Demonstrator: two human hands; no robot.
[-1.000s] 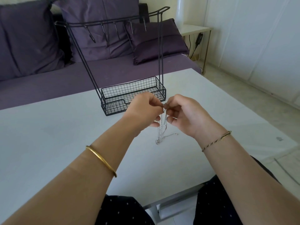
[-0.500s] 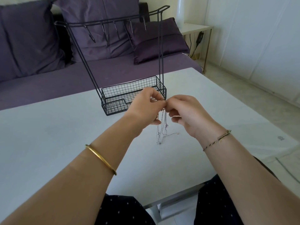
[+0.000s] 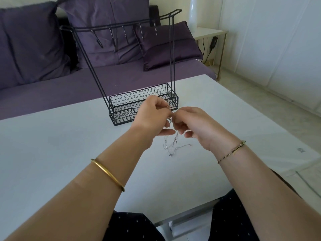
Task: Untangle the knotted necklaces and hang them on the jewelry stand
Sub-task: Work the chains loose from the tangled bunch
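The white rectangular table [image 3: 52, 153] has wide bare surface to the left of the forearms and a narrower stretch to the right, where its edge slants down toward the pale tiled floor. Its far edge runs beside the purple sofa [image 3: 52, 91], and its near edge lies over the person's lap. The black wire jewelry stand with a mesh basket base and a top bar of hooks [image 3: 142, 101] stands upright near the far edge, just beyond the hands (the left knuckles overlap the basket's front in this view). Both forearms reach forward and converge above the table's middle. The left hand [image 3: 152, 115], with a plain gold bangle [image 3: 107, 173] on its wrist, and the right hand [image 3: 192, 124], wearing a thin twisted bracelet [image 3: 231, 151], meet fingertip to fingertip. Each pinches the thin silver knotted necklaces [image 3: 171, 145] between thumb and forefinger, the other fingers loosely curled underneath. The chains hang down from that pinch in a tangled bunch; the lowest loops appear to reach the tabletop, and one loose end trails out to the right.
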